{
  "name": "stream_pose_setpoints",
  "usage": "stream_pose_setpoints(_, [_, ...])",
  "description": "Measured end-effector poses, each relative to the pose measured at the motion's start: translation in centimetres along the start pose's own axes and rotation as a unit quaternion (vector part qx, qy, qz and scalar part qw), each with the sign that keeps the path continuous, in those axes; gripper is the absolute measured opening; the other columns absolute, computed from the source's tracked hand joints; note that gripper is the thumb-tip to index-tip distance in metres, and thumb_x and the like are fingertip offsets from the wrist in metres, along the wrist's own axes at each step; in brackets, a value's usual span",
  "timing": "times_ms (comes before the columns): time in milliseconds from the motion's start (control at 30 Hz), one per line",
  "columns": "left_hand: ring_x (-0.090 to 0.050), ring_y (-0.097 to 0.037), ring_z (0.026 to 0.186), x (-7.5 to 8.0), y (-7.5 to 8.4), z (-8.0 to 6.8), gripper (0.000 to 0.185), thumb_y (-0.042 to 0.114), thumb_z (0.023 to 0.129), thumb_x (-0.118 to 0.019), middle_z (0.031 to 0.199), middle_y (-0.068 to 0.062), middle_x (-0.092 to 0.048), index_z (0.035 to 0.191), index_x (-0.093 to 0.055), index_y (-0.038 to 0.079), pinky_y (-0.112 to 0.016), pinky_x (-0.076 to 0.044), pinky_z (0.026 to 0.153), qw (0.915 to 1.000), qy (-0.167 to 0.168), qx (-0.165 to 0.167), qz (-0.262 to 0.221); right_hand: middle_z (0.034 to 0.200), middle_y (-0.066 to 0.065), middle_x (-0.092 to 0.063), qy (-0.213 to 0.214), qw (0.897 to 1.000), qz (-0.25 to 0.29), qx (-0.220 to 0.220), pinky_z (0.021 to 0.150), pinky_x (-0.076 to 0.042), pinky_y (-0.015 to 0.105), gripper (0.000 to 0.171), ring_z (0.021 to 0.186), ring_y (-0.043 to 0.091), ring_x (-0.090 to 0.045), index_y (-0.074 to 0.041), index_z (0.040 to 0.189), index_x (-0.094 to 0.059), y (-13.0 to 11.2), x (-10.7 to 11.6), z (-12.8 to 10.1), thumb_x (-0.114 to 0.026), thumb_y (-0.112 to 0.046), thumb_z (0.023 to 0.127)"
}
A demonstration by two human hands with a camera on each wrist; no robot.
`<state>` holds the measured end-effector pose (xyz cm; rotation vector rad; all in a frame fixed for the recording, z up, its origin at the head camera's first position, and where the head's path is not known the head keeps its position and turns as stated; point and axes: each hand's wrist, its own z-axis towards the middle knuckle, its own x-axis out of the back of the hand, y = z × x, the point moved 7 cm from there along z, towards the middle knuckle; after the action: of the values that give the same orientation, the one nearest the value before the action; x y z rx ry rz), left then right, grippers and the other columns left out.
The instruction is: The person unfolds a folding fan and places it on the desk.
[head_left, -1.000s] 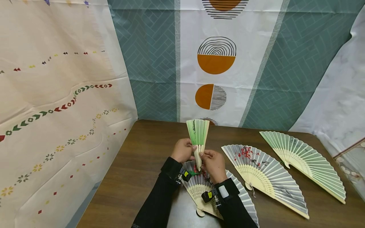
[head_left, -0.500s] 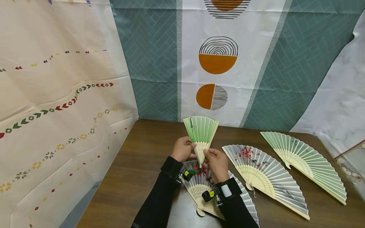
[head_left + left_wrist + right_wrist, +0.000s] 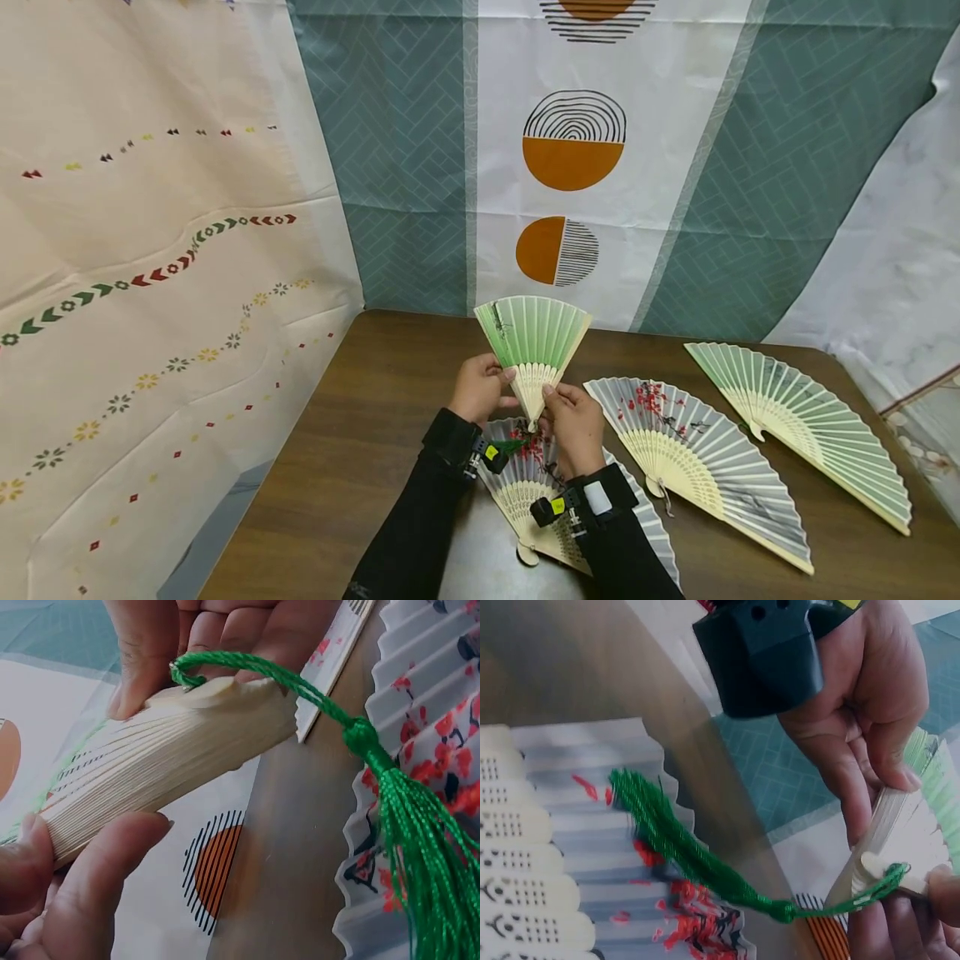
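Between both hands, above the table, a green folding fan [image 3: 534, 333] is held partly spread, its ribs pointing down. My left hand [image 3: 478, 390] pinches its left outer rib between thumb and fingers. On the other side my right hand [image 3: 576, 425] pinches the right edge low down, near the pivot. From the pivot hangs a green tassel [image 3: 420, 847], also seen as a tassel [image 3: 682, 840] in the right wrist view. Under the wrists lies an open grey fan [image 3: 517, 492] with red blossoms, partly covered by the right forearm.
On the wooden table [image 3: 330, 500], a second grey blossom fan [image 3: 697, 450] lies spread to the right. Beyond it is an open pale green fan [image 3: 810, 425]. Patterned cloths hang behind the table, including a teal and white curtain [image 3: 405, 167].
The green fan has spread from a narrow bundle to a wider wedge. The right hand has shifted slightly right and up, while the left has moved little. The fans on the table stay put.
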<state>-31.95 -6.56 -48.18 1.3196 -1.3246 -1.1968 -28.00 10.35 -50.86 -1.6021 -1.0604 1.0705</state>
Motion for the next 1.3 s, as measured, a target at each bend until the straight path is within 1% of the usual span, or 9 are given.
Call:
stream_pose_setpoints(133, [-0.073, -0.017, 0.082, -0.1, 0.0, 0.1, 0.010, -0.003, 0.114, -0.063, 0.091, -0.005, -0.064, 0.108, -0.067, -0.011, -0.040, -0.075, 0.076, 0.9995, -0.001, -0.001, -0.030, 0.084, -0.005, -0.078, 0.008, 1.000, 0.019, -0.002, 0.059, -0.059, 0.019, 0.031, 0.071, 0.002, -0.070, 0.015, 0.133, -0.067, -0.1, 0.0, 0.1, -0.068, -0.011, 0.115])
stream_pose_setpoints(267, [-0.075, -0.017, 0.089, -0.1, 0.0, 0.2, 0.015, -0.005, 0.113, -0.063, 0.099, -0.009, -0.070, 0.122, -0.071, -0.013, -0.039, -0.075, 0.075, 0.9986, 0.005, -0.004, -0.052, 0.079, -0.006, -0.073, 0.020, 0.999, 0.037, 0.002, 0.057, -0.058, 0.019, 0.031, 0.066, 0.003, -0.065, 0.016, 0.132, -0.066, 0.0, 0.2, 0.1, -0.066, -0.010, 0.116])
stream_pose_setpoints(367, [-0.078, -0.022, 0.097, -0.1, 0.0, 0.2, 0.023, -0.007, 0.112, -0.062, 0.109, -0.015, -0.074, 0.133, -0.070, -0.015, -0.037, -0.075, 0.073, 0.9974, 0.011, -0.006, -0.071, 0.077, -0.007, -0.074, 0.032, 0.998, 0.055, 0.004, 0.057, -0.059, 0.018, 0.030, 0.066, 0.001, -0.068, 0.016, 0.133, -0.065, 0.0, 0.3, 0.2, -0.064, -0.009, 0.117])
stream_pose_setpoints(500, [-0.078, -0.025, 0.101, -0.1, 0.0, 0.2, 0.024, -0.007, 0.112, -0.062, 0.110, -0.015, -0.073, 0.134, -0.069, -0.016, -0.036, -0.075, 0.073, 0.9958, 0.017, -0.008, -0.089, 0.079, -0.008, -0.077, 0.040, 0.997, 0.073, 0.004, 0.058, -0.061, 0.018, 0.032, 0.068, 0.000, -0.073, 0.016, 0.135, -0.063, 0.0, 0.4, 0.2, -0.064, -0.010, 0.117])
stream_pose_setpoints(733, [-0.077, -0.021, 0.098, -0.2, 0.1, 0.1, 0.023, -0.006, 0.113, -0.062, 0.104, -0.010, -0.071, 0.133, -0.069, -0.015, -0.037, -0.075, 0.073, 0.9943, 0.029, -0.009, -0.103, 0.083, -0.007, -0.078, 0.046, 0.995, 0.090, 0.004, 0.062, -0.063, 0.017, 0.035, 0.073, 0.001, -0.077, 0.016, 0.141, -0.060, 0.0, 0.6, 0.1, -0.061, -0.012, 0.118])
stream_pose_setpoints(967, [-0.076, -0.018, 0.094, -0.3, 0.3, 0.2, 0.018, -0.006, 0.113, -0.062, 0.102, -0.008, -0.071, 0.128, -0.069, -0.014, -0.035, -0.075, 0.073, 0.9928, 0.035, -0.012, -0.114, 0.087, -0.005, -0.081, 0.050, 0.994, 0.097, 0.014, 0.065, -0.066, 0.019, 0.038, 0.077, 0.002, -0.081, 0.015, 0.142, -0.060, -0.1, 0.7, 0.1, -0.060, -0.015, 0.119])
stream_pose_setpoints(1133, [-0.073, -0.017, 0.088, -0.3, 0.1, 0.3, 0.010, -0.006, 0.113, -0.063, 0.093, -0.005, -0.064, 0.115, -0.068, -0.014, -0.032, -0.074, 0.070, 0.9905, 0.047, -0.013, -0.129, 0.094, -0.002, -0.082, 0.051, 0.992, 0.118, 0.017, 0.070, -0.068, 0.019, 0.037, 0.082, 0.003, -0.082, 0.016, 0.142, -0.059, -0.2, 0.9, 0.1, -0.058, -0.014, 0.120])
stream_pose_setpoints(1233, [-0.070, -0.016, 0.088, -0.4, -0.1, 0.2, 0.008, -0.006, 0.112, -0.063, 0.089, -0.004, -0.059, 0.107, -0.067, -0.011, -0.030, -0.073, 0.067, 0.9875, 0.057, -0.009, -0.146, 0.097, -0.001, -0.082, 0.053, 0.990, 0.128, 0.013, 0.074, -0.069, 0.019, 0.039, 0.084, 0.003, -0.083, 0.016, 0.145, -0.057, -0.1, 1.0, 0.1, -0.058, -0.014, 0.120])
stream_pose_setpoints(1300, [-0.069, -0.016, 0.088, -0.4, -0.2, 0.2, 0.011, -0.006, 0.112, -0.064, 0.087, -0.003, -0.057, 0.101, -0.065, -0.007, -0.030, -0.073, 0.067, 0.9862, 0.060, -0.009, -0.154, 0.098, -0.001, -0.082, 0.054, 0.990, 0.133, 0.010, 0.075, -0.069, 0.019, 0.041, 0.085, 0.003, -0.083, 0.017, 0.147, -0.056, -0.1, 1.1, 0.1, -0.058, -0.014, 0.120])
